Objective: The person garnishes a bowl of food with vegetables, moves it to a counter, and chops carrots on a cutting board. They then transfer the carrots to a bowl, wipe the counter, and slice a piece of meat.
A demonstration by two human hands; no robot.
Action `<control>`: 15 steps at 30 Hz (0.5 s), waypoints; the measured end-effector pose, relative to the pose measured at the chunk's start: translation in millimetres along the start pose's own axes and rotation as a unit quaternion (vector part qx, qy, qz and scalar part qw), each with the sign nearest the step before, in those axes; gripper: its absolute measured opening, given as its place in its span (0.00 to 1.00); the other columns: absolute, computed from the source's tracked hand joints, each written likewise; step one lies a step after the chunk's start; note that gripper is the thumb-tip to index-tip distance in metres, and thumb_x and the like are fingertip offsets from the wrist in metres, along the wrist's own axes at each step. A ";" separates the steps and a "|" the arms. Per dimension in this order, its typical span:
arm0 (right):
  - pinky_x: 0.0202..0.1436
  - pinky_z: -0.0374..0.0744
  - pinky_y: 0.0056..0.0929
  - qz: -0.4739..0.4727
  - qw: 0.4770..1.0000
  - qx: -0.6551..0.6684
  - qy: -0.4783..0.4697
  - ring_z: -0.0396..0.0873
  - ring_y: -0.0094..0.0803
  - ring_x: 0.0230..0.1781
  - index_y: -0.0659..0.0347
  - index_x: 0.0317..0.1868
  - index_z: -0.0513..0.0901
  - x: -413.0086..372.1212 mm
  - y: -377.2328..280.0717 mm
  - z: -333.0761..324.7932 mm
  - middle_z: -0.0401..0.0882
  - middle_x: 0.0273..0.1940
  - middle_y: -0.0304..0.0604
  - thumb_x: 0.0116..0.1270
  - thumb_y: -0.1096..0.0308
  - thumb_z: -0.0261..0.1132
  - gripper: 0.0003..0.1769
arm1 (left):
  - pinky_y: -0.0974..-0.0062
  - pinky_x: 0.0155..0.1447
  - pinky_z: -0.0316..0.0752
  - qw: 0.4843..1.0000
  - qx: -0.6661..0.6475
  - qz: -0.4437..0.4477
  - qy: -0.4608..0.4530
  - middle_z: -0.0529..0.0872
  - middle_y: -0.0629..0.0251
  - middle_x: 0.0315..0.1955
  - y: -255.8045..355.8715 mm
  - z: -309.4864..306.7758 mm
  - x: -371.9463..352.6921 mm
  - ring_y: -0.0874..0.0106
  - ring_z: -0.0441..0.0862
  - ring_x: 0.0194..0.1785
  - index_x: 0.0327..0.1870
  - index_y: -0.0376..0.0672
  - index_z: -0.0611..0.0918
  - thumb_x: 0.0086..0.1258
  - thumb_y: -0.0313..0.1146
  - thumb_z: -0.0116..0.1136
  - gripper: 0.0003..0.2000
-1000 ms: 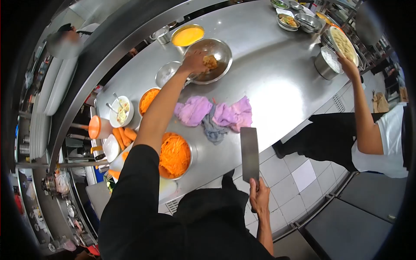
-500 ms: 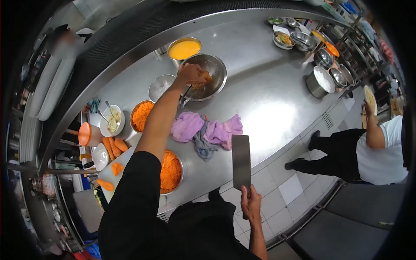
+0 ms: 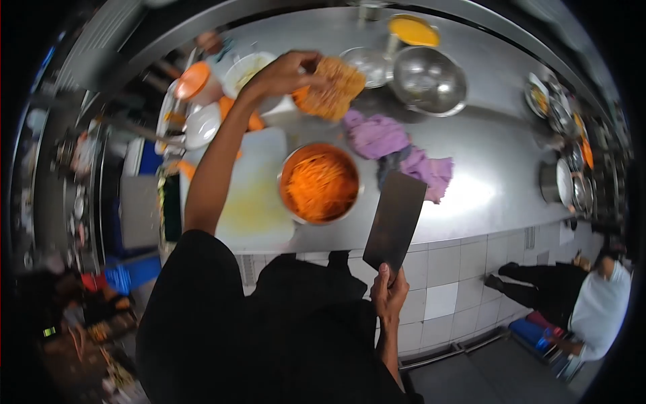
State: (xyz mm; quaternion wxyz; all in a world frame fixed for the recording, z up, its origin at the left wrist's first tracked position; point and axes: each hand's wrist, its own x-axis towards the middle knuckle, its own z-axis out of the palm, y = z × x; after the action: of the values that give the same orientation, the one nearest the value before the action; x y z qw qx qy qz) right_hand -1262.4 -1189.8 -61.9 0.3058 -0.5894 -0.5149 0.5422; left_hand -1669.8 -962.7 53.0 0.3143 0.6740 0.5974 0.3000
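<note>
My left hand (image 3: 286,73) grips a flat, golden-brown, crusty piece of food (image 3: 335,87), which looks like a breaded cutlet, by one edge. It is raised above the steel counter, partly hiding a second container of shredded carrot (image 3: 301,99) behind it. My right hand (image 3: 389,293) is closed round the handle of a broad cleaver (image 3: 396,219), its blade pointing away from me in front of the counter's near edge. Between the hands stands a round metal container of shredded carrot (image 3: 319,185). To its left lies a white cutting board (image 3: 252,222) with yellowish stains.
Purple cloths (image 3: 380,137) lie beyond the cleaver. Behind them stand a metal mixing bowl (image 3: 431,77), a smaller clear-looking bowl (image 3: 367,65) and a container of yellow liquid (image 3: 414,30). A white bowl (image 3: 202,126) sits at left. Another person (image 3: 601,310) is at far right.
My left hand has come out of the mixing bowl and moved left with the golden-brown piece. My view has turned left, revealing the cutting board. The cleaver stays in my right hand, tilted more.
</note>
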 end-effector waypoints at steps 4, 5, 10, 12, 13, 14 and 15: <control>0.23 0.70 0.23 -0.015 0.995 -0.068 -0.074 0.71 0.17 0.20 0.66 0.41 0.80 -15.0 -21.4 52.5 0.75 0.19 0.37 0.77 0.62 0.60 0.13 | 0.74 0.49 0.75 0.963 -0.039 -0.228 -0.141 0.87 0.64 0.32 -62.3 -18.3 -181.8 0.74 0.82 0.39 0.47 0.38 0.85 0.57 0.46 0.71 0.23; 0.24 0.70 0.24 -0.021 0.992 -0.086 -0.085 0.71 0.18 0.20 0.66 0.41 0.80 -18.1 -28.9 70.7 0.75 0.19 0.37 0.77 0.62 0.60 0.14 | 0.73 0.48 0.76 0.949 -0.005 -0.258 -0.179 0.88 0.62 0.34 -87.0 -14.4 -211.3 0.72 0.83 0.39 0.47 0.37 0.85 0.56 0.47 0.71 0.24; 0.26 0.72 0.29 -0.009 0.979 -0.149 -0.140 0.73 0.23 0.20 0.67 0.41 0.80 -34.7 -51.2 161.7 0.76 0.20 0.43 0.78 0.60 0.58 0.16 | 0.69 0.43 0.76 0.938 0.018 -0.246 -0.242 0.88 0.61 0.33 -190.7 27.0 -301.4 0.71 0.83 0.38 0.47 0.39 0.83 0.55 0.45 0.72 0.23; 0.27 0.73 0.32 -0.009 0.972 -0.185 -0.145 0.73 0.28 0.20 0.67 0.42 0.79 -43.3 -46.7 192.4 0.76 0.21 0.47 0.78 0.59 0.57 0.17 | 0.66 0.45 0.78 0.965 -0.062 -0.201 -0.158 0.89 0.59 0.35 -191.9 22.2 -314.7 0.64 0.85 0.40 0.48 0.38 0.83 0.54 0.47 0.73 0.25; 0.29 0.74 0.36 -0.012 0.967 -0.205 -0.150 0.76 0.36 0.20 0.68 0.43 0.78 -43.6 -36.7 202.8 0.77 0.22 0.53 0.79 0.59 0.56 0.17 | 0.65 0.48 0.78 0.969 -0.038 -0.221 -0.106 0.87 0.60 0.37 -186.0 17.5 -322.7 0.62 0.84 0.43 0.50 0.44 0.84 0.56 0.45 0.73 0.22; 0.29 0.74 0.36 -0.007 0.966 -0.215 -0.146 0.76 0.36 0.20 0.68 0.43 0.78 -47.1 -35.3 211.4 0.77 0.22 0.53 0.79 0.59 0.56 0.17 | 0.65 0.48 0.78 0.969 -0.050 -0.218 -0.109 0.87 0.60 0.37 -180.8 18.3 -333.9 0.62 0.84 0.43 0.50 0.44 0.84 0.56 0.45 0.73 0.22; 0.30 0.75 0.37 -0.032 0.957 -0.253 -0.136 0.78 0.41 0.21 0.68 0.43 0.78 -49.3 -36.4 220.7 0.78 0.23 0.56 0.79 0.59 0.56 0.17 | 0.64 0.51 0.76 0.988 0.035 -0.148 -0.016 0.86 0.62 0.39 -176.2 17.7 -343.9 0.62 0.83 0.45 0.50 0.47 0.85 0.58 0.45 0.72 0.20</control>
State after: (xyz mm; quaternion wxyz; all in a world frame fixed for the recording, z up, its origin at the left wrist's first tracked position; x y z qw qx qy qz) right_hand -1477.1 -1269.5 -62.2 0.0913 -0.5512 -0.6905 0.4594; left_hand -1801.2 -1290.0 -105.7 0.3415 0.5934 0.6955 0.2180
